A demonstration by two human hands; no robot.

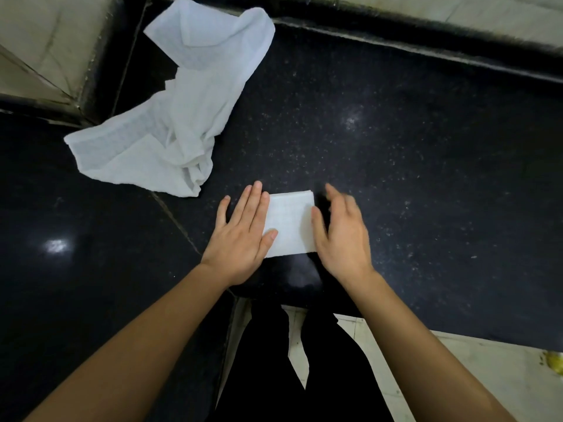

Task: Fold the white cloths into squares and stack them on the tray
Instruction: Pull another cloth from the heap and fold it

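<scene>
Two bare forearms are seen stretched over a black speckled counter (426, 153). A small folded white cloth (291, 223) is laid near its front edge, between the hands. Its left edge is pressed by the flat, straight-fingered left hand (240, 236). The blurred right hand (342, 236) is held loose and uncurled at its right edge. Crumpled white cloths (182, 117) are heaped well apart, far left.

Black speckled counter (411, 153) extends right of the right hand (344, 236); pale floor tiles (457, 379) lie nearer the person; beige wall tiles (457, 16) beyond.
</scene>
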